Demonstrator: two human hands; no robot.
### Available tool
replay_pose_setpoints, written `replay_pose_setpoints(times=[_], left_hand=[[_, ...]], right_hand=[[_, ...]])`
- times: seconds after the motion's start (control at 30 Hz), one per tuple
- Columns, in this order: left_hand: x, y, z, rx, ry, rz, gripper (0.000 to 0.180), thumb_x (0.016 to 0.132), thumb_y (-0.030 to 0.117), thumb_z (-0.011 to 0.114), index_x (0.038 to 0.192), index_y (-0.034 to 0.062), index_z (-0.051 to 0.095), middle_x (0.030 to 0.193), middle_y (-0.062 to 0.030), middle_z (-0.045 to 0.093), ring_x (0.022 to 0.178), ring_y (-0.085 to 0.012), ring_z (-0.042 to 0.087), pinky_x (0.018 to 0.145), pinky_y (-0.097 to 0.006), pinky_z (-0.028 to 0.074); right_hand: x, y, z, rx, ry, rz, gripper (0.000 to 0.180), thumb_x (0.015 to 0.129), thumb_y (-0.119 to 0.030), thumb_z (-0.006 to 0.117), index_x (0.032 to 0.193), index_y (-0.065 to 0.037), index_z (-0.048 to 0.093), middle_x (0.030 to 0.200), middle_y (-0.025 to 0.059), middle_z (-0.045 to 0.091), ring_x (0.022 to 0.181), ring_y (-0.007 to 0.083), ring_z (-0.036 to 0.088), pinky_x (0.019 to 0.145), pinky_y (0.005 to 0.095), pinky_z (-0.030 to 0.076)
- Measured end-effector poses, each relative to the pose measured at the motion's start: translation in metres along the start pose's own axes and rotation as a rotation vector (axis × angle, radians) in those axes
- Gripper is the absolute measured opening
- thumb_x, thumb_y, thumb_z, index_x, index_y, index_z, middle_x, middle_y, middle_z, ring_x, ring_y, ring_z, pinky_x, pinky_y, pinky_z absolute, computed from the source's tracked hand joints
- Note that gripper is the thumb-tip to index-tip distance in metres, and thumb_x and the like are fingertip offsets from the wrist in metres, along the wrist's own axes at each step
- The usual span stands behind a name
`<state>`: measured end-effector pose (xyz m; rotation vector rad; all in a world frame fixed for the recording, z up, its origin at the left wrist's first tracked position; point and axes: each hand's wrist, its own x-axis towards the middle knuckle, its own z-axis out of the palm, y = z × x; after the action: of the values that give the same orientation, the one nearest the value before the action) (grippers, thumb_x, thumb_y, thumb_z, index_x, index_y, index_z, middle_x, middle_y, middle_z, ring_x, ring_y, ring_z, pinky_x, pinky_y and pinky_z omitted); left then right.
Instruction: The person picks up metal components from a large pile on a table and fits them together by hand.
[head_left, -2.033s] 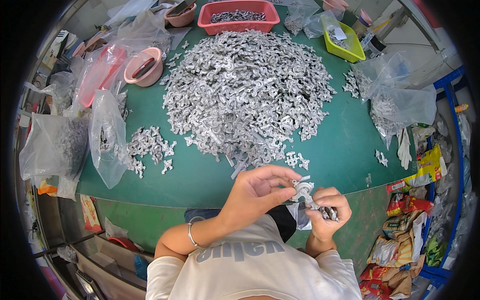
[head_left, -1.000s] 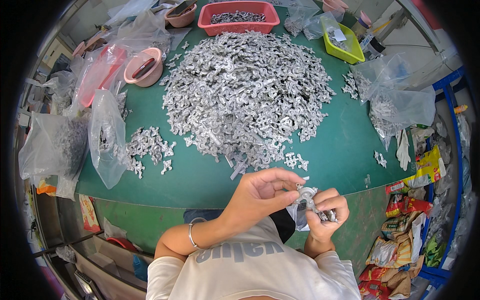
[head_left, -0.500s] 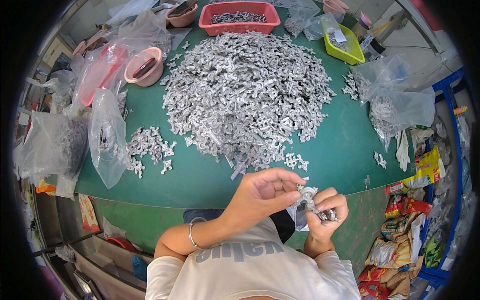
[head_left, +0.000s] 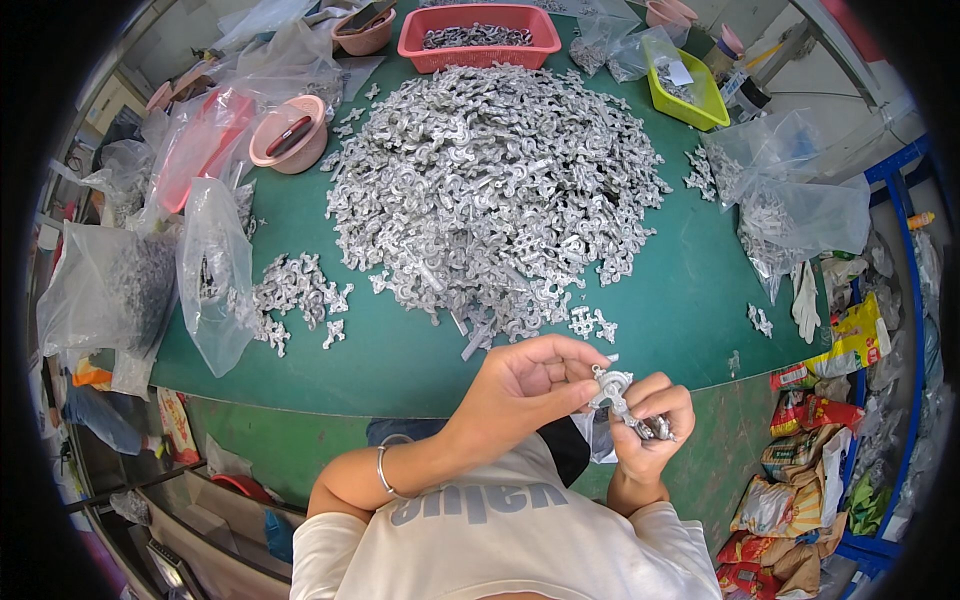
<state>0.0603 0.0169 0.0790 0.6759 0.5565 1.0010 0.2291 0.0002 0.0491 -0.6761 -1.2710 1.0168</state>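
I see both hands at the desk near edge: left hand pinching a small metal casting, right hand clamped on more castings. Big casting pile just beyond.

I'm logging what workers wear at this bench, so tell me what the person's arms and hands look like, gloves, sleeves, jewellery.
Both hands are bare, with no gloves. The left hand has a thin silver-coloured bangle on its wrist; the right hand shows no jewellery. Both forearms are uncovered. The short sleeves belong to a white T-shirt with grey printing.
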Motion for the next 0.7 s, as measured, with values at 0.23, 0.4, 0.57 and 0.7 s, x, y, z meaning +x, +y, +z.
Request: replay_pose_setpoints(times=[0.23, 0.4, 0.57, 0.7], left_hand=[[0.0009, -0.0016, -0.0004, -0.005, 0.002, 0.008, 0.024, 0.082, 0.003, 0.055, 0.105, -0.0030, 0.051, 0.088, -0.0048, 0.057, 0.082, -0.0089, 0.054, 0.075, -0.023, 0.045], [0.0011, -0.0014, -0.0006, -0.014, -0.002, 0.010, 0.024, 0.082, 0.003, 0.055, 0.105, -0.0032, 0.051, 0.089, -0.0047, 0.057, 0.082, -0.0092, 0.054, 0.075, -0.023, 0.045], [0.0011, -0.0013, 0.0005, -0.002, 0.003, 0.029, 0.023, 0.083, 0.003, 0.055, 0.104, -0.0038, 0.051, 0.091, -0.0055, 0.057, 0.084, -0.0083, 0.053, 0.075, -0.022, 0.044], [0.0013, 0.0004, 0.0019, 0.010, 0.019, 0.046, 0.022, 0.082, 0.001, 0.055, 0.104, -0.0037, 0.051, 0.088, -0.0041, 0.056, 0.082, -0.0073, 0.052, 0.073, -0.021, 0.043]], right_hand=[[0.0002, 0.0007, -0.0006, -0.005, -0.012, -0.004, 0.026, 0.062, 0.005, 0.069, 0.079, -0.002, 0.050, 0.074, 0.0125, 0.055, 0.063, 0.0139, 0.052, 0.060, 0.0252, 0.042], [-0.0003, 0.0013, -0.0002, 0.016, -0.004, 0.011, 0.026, 0.062, 0.007, 0.068, 0.079, -0.001, 0.050, 0.074, 0.0125, 0.055, 0.064, 0.0141, 0.052, 0.060, 0.0253, 0.042], [-0.0012, 0.0011, -0.0004, 0.043, 0.004, 0.017, 0.027, 0.061, 0.007, 0.069, 0.078, -0.001, 0.051, 0.074, 0.0126, 0.056, 0.063, 0.0141, 0.053, 0.059, 0.0259, 0.043], [-0.0015, 0.0018, -0.0011, 0.052, -0.020, 0.004, 0.029, 0.059, 0.008, 0.071, 0.078, -0.001, 0.051, 0.073, 0.0126, 0.056, 0.061, 0.0146, 0.053, 0.056, 0.0262, 0.043]])
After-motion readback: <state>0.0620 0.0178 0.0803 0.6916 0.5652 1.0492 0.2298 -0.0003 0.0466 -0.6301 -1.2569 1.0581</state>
